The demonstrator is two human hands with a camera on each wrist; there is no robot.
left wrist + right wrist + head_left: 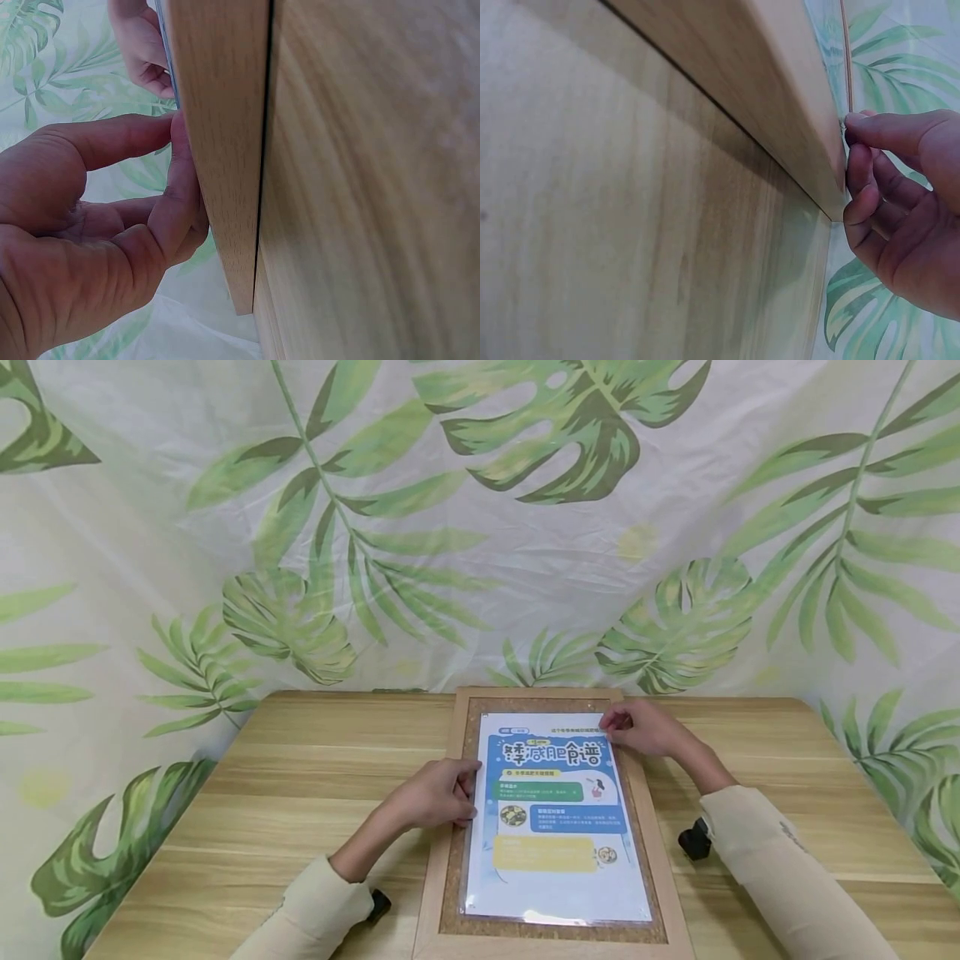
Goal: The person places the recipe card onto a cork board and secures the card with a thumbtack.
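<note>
A printed poster [555, 889] in a clear sheet lies on a wood-framed cork board [453, 893], with Chinese text and coloured panels. Small clear pins show at its other corners. My left hand [438, 793] rests over the frame's left side, fingertips and thumb at the poster's left edge, spread apart in the head view. In the left wrist view that hand [112, 202] bears on the frame's edge. At the top right corner, my right hand [641, 727] pinches what looks like a small pin, mostly hidden by thumb and forefinger. The right wrist view shows this hand [907, 187] beside the frame.
The board lies on a wood-grain table [315, 760], its top end near the far edge. A leaf-patterned curtain [420, 543] hangs behind. Black devices sit at the left sleeve [315, 906] and right sleeve [765, 852].
</note>
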